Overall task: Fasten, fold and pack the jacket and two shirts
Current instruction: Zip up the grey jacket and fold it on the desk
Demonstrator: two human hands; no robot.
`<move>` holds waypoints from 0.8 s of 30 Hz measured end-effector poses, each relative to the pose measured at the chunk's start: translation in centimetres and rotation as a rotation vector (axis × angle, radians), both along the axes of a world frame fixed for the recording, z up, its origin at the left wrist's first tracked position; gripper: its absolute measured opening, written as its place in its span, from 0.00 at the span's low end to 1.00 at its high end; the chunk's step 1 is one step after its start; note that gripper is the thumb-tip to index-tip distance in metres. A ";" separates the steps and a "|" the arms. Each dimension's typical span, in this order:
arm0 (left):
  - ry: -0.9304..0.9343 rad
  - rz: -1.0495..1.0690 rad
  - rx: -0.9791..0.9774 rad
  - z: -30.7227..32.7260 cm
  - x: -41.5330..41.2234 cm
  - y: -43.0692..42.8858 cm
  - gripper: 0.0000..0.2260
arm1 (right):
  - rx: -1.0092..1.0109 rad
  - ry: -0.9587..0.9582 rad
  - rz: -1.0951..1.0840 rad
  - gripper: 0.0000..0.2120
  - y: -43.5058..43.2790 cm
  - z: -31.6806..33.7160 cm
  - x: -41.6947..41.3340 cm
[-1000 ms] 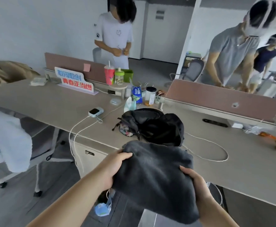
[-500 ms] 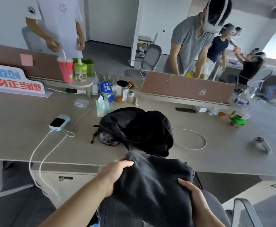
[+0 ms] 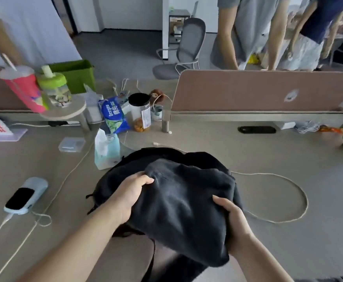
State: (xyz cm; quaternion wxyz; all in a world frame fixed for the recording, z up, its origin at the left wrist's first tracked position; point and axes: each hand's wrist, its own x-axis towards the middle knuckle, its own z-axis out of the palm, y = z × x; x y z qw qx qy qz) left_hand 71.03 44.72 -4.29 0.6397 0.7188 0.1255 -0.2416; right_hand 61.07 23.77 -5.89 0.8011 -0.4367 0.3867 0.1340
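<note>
- Gripping the folded dark grey garment (image 3: 187, 212) from both sides: left hand (image 3: 130, 197), fingers curled over its far-left corner; right hand (image 3: 234, 224), fingers wrapped round its near-right edge.
- Garment held over the black backpack (image 3: 113, 180), which lies near the front edge of the grey desk (image 3: 288, 245); whether cloth and bag touch cannot be told.
- Left of the backpack: pale-blue tissue pack (image 3: 107, 153), just beside it; light-blue charging device (image 3: 27, 195) on a white lead, farther left.
- Right of the backpack: looped white cable (image 3: 307, 203) lying on the desk.
</note>
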 end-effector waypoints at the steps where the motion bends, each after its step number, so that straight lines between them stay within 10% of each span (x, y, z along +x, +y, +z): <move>1: -0.035 -0.012 0.105 -1.3 2.2 -0.6 0.09 | -0.009 0.014 0.029 0.15 -0.6 -1.3 2.2; 5: -0.285 -0.287 0.877 -6.4 6.5 -3.0 0.22 | -0.571 0.154 0.281 0.18 -2.1 -7.7 7.7; 13: -0.490 -0.863 1.273 -11.6 4.9 -10.6 0.36 | -1.806 -0.183 0.410 0.30 -5.1 -8.5 12.6; 17: -0.709 -0.849 1.184 -13.5 4.0 -11.2 0.34 | -1.437 0.278 0.879 0.25 -7.9 -8.8 16.1; 19: -0.754 -0.926 1.154 -14.2 3.7 -11.8 0.26 | -1.391 0.240 0.690 0.05 -9.1 -7.5 16.8; 24: -0.554 -0.949 1.113 -14.2 5.1 -15.0 0.31 | -1.040 -0.074 0.275 0.11 -8.0 -0.7 15.4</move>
